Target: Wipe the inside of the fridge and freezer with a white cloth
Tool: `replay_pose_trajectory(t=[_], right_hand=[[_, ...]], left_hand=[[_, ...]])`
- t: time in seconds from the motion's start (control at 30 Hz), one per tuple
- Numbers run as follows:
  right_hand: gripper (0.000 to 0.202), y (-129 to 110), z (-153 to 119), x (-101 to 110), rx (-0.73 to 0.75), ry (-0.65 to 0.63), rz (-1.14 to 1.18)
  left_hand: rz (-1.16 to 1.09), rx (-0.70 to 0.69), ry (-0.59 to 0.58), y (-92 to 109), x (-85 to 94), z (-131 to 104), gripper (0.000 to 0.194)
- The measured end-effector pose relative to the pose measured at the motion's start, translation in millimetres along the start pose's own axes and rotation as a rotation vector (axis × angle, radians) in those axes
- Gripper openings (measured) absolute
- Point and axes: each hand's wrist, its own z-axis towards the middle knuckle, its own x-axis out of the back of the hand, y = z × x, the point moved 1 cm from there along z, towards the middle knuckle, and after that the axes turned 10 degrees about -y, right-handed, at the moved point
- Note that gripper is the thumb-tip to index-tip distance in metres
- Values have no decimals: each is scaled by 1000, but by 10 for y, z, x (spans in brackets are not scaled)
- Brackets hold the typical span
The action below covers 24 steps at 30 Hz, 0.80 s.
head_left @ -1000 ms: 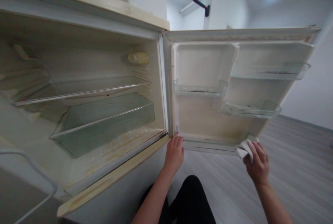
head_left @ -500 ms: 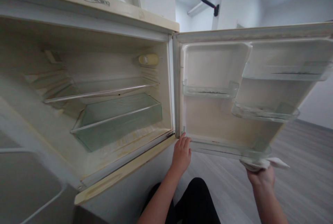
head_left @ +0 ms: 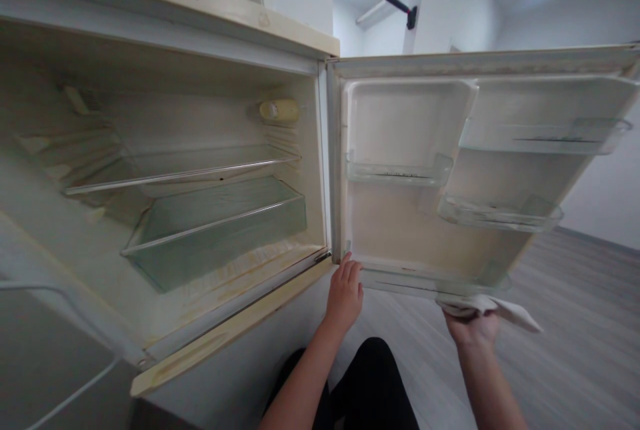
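Note:
The refrigerator door [head_left: 400,223] stands wide open, with its inner side facing me. My left hand [head_left: 345,291] grips the hinge-side end of the clear bottom door bin [head_left: 410,282], fingers together over its edge. Under the other end of that bin is my right hand [head_left: 473,329], palm up and closed around a white cloth [head_left: 487,307]. The cloth presses against the bin's underside, and one end of it hangs out to the right. The bin shows no contents.
To the left is the open refrigerator compartment [head_left: 200,117], holding a glass shelf [head_left: 200,173] and a clear drawer [head_left: 225,230]. Yellowish stains mark its floor. More clear bins [head_left: 500,213] line the door. My knees [head_left: 375,383] are below, over grey wood-look flooring [head_left: 575,323].
My right hand has slid left along the bottom bin's underside, taking the cloth with it. My left hand stays at the bin's end. The view has shifted slightly.

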Motion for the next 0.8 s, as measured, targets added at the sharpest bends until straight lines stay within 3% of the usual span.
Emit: replay_pose_trajectory(t=[0.2, 0.33, 0.47, 0.63, 0.73, 0.8], right_hand=[[53, 395, -468, -872, -252, -376, 176], [44, 666, -680, -1285, -427, -429, 404], [40, 911, -769, -1524, -555, -481, 540], [35, 1013, -726, -1495, -601, -476, 476], [38, 912, -626, -1249, -514, -529, 335], [43, 790, -534, -987, -458, -479, 261]], left_hand=[[14, -4, -10, -3, -7, -3, 49], [19, -10, -1, 12, 8, 2, 49], [18, -7, 6, 34, 40, 7, 48], [13, -15, -19, 23, 92, -5, 47], [21, -26, -36, 4, 105, -14, 48], [22, -27, -40, -3, 99, -16, 48]])
